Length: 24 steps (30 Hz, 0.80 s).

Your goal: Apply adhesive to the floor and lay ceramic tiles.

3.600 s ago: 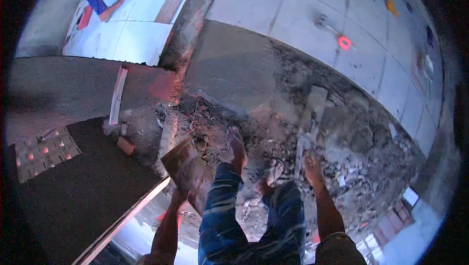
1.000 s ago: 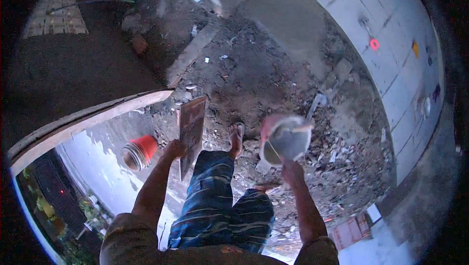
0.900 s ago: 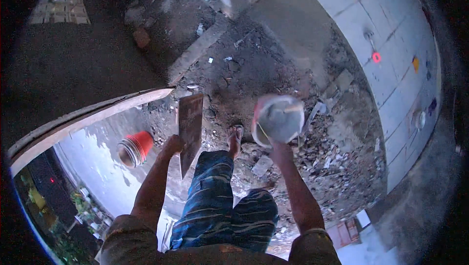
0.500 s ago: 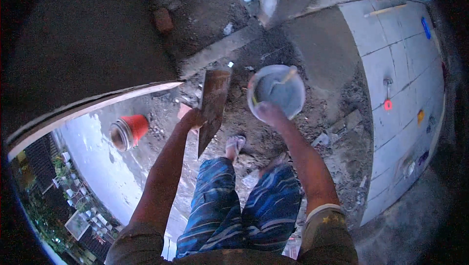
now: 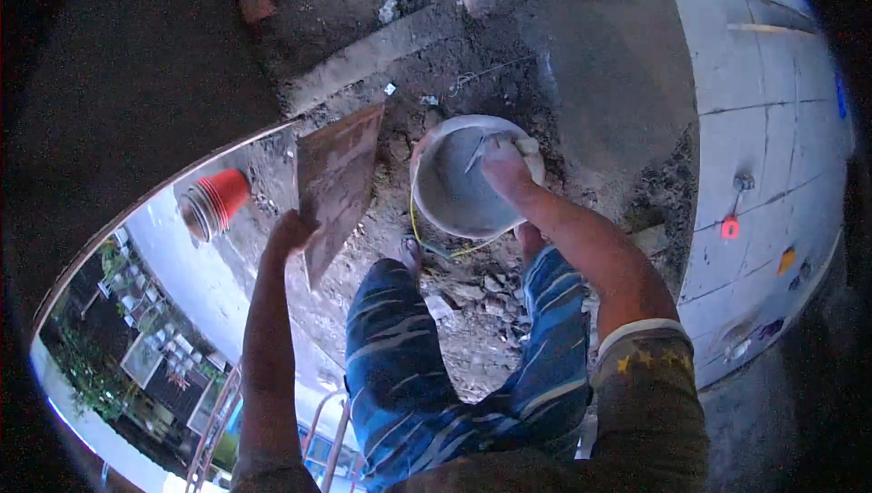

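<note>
Evidently, the board (image 5: pixel 341 173) was gripped at its near edge by the left hand (image 5: pixel 292 231), tilted, with no other support to be seen; if that grip were loosened or the wrist turned, it could be swung against the bucket or dropped. The bucket (image 5: pixel 422 195), partly filled with grey mix (image 5: pixel 451 190), seemed to be rested on rough ground just beyond the feet. Since the rubble (image 5: pixel 486 298) was uneven, it might be tipped by a push on one side. Inside the rim, the right hand (image 5: pixel 507 166) was held over the trowel (image 5: pixel 473 156); whether the fingers were closed on it could not be told, so the tool might be lost into the mix if only lightly held. Slackly, the yellow handle (image 5: pixel 451 254) was draped along the near side, where it could be snagged by the right foot (image 5: pixel 530 241), just beside.
</note>
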Available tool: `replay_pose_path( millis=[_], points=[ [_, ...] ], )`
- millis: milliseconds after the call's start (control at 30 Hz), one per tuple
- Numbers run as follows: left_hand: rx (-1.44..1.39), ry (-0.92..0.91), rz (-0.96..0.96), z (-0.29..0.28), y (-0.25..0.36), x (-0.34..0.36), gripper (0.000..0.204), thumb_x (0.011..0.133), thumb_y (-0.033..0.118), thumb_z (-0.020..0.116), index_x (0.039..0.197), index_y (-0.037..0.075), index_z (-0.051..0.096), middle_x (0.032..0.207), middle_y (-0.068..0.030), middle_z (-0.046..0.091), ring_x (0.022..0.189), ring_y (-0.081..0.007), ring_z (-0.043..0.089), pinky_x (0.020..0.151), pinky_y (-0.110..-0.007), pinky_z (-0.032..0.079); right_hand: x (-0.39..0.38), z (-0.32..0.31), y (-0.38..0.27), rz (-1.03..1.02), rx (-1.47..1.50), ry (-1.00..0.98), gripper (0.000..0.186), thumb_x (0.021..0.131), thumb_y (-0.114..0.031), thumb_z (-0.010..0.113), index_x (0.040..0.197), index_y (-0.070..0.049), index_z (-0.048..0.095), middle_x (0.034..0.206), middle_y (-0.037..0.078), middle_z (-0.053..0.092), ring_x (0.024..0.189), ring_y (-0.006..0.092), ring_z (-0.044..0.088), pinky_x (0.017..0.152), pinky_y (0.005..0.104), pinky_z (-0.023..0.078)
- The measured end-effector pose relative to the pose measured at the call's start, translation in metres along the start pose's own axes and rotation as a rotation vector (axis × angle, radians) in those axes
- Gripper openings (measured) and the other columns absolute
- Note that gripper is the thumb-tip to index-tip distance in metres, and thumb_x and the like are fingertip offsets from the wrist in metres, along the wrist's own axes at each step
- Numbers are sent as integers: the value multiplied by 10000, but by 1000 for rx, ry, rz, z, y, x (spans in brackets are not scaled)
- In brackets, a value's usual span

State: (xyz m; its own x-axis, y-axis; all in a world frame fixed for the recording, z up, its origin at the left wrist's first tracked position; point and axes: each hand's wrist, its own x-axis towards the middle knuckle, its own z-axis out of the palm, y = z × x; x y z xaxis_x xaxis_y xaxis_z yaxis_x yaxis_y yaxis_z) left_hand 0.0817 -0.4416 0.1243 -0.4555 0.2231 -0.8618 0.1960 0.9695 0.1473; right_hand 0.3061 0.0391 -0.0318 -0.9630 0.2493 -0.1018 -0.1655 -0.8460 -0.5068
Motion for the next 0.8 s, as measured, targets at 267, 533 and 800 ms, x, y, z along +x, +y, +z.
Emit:
replay_pose_path(
  millis=[267, 533, 800],
  points=[
    [10, 145, -57, -8, -13, -59, 517, 803, 452, 691, 953, -43, 669, 919, -280, 677, 924, -452, 653, 785, -508, 528, -6, 180, -81, 750, -1782, -129, 308, 780, -179, 626, 1039, -28, 696, 962, 98, 672, 804, 250, 646, 702, 394, 542],
    [153, 209, -132, -2, 74, -75, 318, 828, 279, 622, 874, -32, 672, 924, -279, 671, 919, -428, 661, 832, -513, 523, 11, 120, 9, 744, -2424, -1370, 165, 753, -136, 621, 747, -10, 727, 780, 171, 687, 737, 335, 689, 630, 446, 564],
    [167, 432, -130, 10, 115, -104, 334, 800, 299, 646, 799, -35, 661, 847, -272, 653, 861, -427, 647, 794, -509, 516, 9, 114, -4, 651, -2181, -1165, 195, 766, -139, 608, 818, 28, 693, 907, 224, 665, 882, 366, 681, 780, 499, 554]
  ],
)
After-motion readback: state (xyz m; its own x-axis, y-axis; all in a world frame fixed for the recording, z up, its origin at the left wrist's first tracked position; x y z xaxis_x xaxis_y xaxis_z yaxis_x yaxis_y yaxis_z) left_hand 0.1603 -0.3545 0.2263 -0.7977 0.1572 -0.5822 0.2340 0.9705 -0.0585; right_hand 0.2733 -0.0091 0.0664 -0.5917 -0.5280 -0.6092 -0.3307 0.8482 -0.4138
